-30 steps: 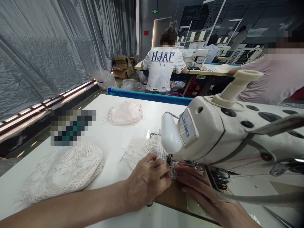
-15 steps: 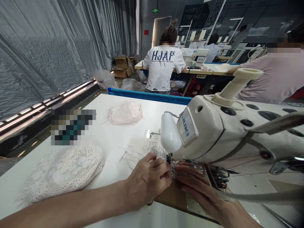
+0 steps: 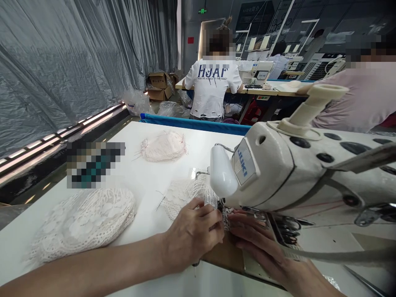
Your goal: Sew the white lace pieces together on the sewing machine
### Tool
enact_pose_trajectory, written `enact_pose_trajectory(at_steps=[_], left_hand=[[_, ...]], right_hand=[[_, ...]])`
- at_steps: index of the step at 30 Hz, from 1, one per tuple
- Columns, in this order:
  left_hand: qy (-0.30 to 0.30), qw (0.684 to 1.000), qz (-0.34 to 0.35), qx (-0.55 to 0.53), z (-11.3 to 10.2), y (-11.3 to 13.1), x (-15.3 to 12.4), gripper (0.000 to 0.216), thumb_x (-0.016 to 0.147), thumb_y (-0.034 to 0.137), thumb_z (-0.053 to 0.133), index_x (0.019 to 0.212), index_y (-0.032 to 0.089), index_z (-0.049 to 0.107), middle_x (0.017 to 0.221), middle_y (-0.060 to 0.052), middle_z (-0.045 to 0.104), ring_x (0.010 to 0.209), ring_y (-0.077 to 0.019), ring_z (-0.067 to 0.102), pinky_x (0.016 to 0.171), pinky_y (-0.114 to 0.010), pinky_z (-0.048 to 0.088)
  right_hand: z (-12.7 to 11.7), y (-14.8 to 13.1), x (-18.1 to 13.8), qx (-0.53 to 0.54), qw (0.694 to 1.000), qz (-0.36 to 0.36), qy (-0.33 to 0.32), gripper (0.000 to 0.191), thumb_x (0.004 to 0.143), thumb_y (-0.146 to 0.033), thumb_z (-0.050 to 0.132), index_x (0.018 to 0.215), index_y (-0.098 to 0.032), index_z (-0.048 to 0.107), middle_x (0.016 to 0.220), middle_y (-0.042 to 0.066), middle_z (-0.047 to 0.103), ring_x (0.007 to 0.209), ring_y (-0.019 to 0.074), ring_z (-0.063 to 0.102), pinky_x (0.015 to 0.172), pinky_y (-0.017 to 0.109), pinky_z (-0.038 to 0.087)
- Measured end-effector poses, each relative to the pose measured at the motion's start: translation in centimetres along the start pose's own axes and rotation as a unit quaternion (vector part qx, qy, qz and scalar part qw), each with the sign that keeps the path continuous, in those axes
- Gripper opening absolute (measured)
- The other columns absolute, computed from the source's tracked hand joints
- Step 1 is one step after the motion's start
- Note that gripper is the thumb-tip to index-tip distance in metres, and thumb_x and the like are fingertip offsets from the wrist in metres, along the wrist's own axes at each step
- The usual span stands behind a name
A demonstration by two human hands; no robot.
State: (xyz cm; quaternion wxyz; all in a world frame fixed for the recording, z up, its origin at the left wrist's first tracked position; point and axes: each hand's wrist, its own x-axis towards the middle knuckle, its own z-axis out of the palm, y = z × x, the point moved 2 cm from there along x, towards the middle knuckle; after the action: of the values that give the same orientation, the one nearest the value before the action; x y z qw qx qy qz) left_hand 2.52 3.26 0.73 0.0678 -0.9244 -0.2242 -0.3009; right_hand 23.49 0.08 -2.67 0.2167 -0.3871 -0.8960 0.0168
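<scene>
Little has moved since the earlier frames: both hands stay where they were, and only the camera has tipped down a touch, so the seated person in the white shirt sits higher in the head view.

Left hand lies knuckles up with fingers curled, pressing the lace piece flat on the table. Right hand lies flat and open just beside it, fingertips on the lace under the sewing machine. Neither hand grips anything. The needle itself is hidden behind the machine head.

Judging by the layout, the seam is mid-run: most of the lace trails out behind the machine, a larger lace heap lies near the left forearm, and a pink piece lies farther off.

Cardboard boxes stand on the floor; their contents cannot be seen.
</scene>
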Motion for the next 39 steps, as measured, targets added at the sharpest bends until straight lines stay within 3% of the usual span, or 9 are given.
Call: enact_pose_trajectory(at_steps=[4, 9, 12, 17, 25, 32, 39], left_hand=[[0.005, 1.000, -0.001, -0.007, 0.0, 0.0, -0.1, 0.015, 0.088, 0.012, 0.052, 0.075, 0.014, 0.059, 0.080, 0.000, 0.062, 0.077, -0.0102, 0.055, 0.071, -0.028, 0.042], [0.000, 1.000, 0.002, -0.017, 0.1, -0.1, -0.2, 0.013, 0.089, 0.013, 0.052, 0.077, 0.014, 0.059, 0.082, 0.001, 0.063, 0.078, -0.0102, 0.055, 0.071, -0.028, 0.041], [-0.011, 1.000, 0.001, -0.024, 0.2, -0.3, -0.4, 0.013, 0.089, 0.015, 0.053, 0.077, 0.015, 0.059, 0.084, 0.000, 0.063, 0.079, -0.0107, 0.055, 0.072, -0.029, 0.041], [-0.031, 0.999, -0.006, -0.029, 0.6, -0.4, -0.6, 0.015, 0.092, 0.024, 0.053, 0.080, 0.016, 0.058, 0.087, 0.000, 0.062, 0.082, -0.0108, 0.055, 0.076, -0.030, 0.040], [0.011, 1.000, 0.004, 0.015, -0.1, 0.1, -0.1, 0.015, 0.089, 0.013, 0.052, 0.076, 0.013, 0.058, 0.078, 0.000, 0.061, 0.072, -0.0100, 0.054, 0.070, -0.029, 0.043], [0.018, 0.997, -0.003, 0.075, -0.4, 0.5, 0.2, 0.017, 0.087, 0.010, 0.051, 0.072, 0.012, 0.058, 0.070, -0.002, 0.057, 0.064, -0.0113, 0.050, 0.062, -0.028, 0.044], [-0.012, 0.996, -0.001, 0.089, -0.4, 0.6, 0.1, 0.011, 0.086, 0.009, 0.051, 0.078, 0.012, 0.058, 0.070, -0.002, 0.056, 0.066, -0.0127, 0.052, 0.065, -0.030, 0.045]], right_hand=[[0.0, -0.1, 0.2, -0.049, 0.998, -0.020, 0.029, 0.033, 0.092, -0.024, 0.046, 0.123, -0.025, 0.059, 0.119, 0.008, 0.066, 0.104, 0.0273, 0.065, 0.085, 0.041, 0.057], [-0.3, -0.1, -0.2, -0.055, 0.998, 0.004, -0.023, 0.037, 0.092, -0.026, 0.048, 0.129, -0.025, 0.053, 0.126, 0.007, 0.061, 0.111, 0.0262, 0.060, 0.089, 0.041, 0.055], [-0.8, -0.7, 0.1, -0.058, 0.998, -0.001, -0.019, 0.038, 0.094, -0.027, 0.045, 0.131, -0.025, 0.052, 0.125, 0.007, 0.061, 0.110, 0.0260, 0.061, 0.083, 0.038, 0.058], [-1.3, -2.0, 1.0, -0.066, 0.998, 0.022, 0.008, 0.031, 0.093, -0.035, 0.046, 0.119, -0.035, 0.062, 0.118, 0.002, 0.066, 0.102, 0.0242, 0.065, 0.079, 0.034, 0.058], [-1.2, -2.2, 0.6, -0.156, 0.987, -0.030, -0.026, 0.035, 0.091, -0.040, 0.049, 0.125, -0.036, 0.058, 0.113, 0.005, 0.068, 0.091, 0.0225, 0.069, 0.066, 0.028, 0.059], [0.0, -1.7, 0.6, -0.089, 0.995, 0.002, 0.039, 0.031, 0.089, -0.038, 0.052, 0.118, -0.038, 0.062, 0.105, 0.004, 0.070, 0.091, 0.0212, 0.067, 0.074, 0.029, 0.055], [0.5, -1.6, 0.7, -0.073, 0.997, 0.009, 0.037, 0.029, 0.087, -0.038, 0.056, 0.115, -0.037, 0.065, 0.103, 0.005, 0.070, 0.092, 0.0230, 0.067, 0.074, 0.032, 0.054]])
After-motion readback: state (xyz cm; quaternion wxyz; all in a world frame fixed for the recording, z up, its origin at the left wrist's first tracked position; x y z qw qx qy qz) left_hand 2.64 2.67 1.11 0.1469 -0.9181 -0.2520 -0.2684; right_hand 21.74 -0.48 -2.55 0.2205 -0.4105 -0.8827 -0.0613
